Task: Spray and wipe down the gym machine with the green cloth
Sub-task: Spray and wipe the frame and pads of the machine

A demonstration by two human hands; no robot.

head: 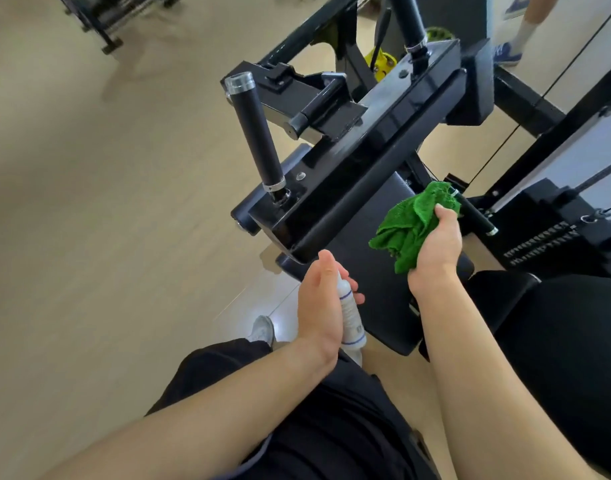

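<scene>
Head view, looking down: both hands reach out ahead of the person's dark-trousered legs, well apart from each other and each closed around its own thing. The left hand (318, 301) grips a white spray bottle (351, 318) with blue bands, fingers wrapped round its upper part, the bottle upright and just short of the near corner of the gym machine (349, 174). The right hand (435, 249) clutches the bunched green cloth (406, 225), which spills out above and to the left of the fingers and hangs over the black seat pad (377, 296); whether the cloth touches the pad cannot be told. The machine's glossy black beam runs diagonally between the hands and the far side, with a black cylindrical handle (256, 131) standing tilted at its left end. A weight stack (546, 245) sits at the right. Pale wood floor (89, 202) lies to the left.
</scene>
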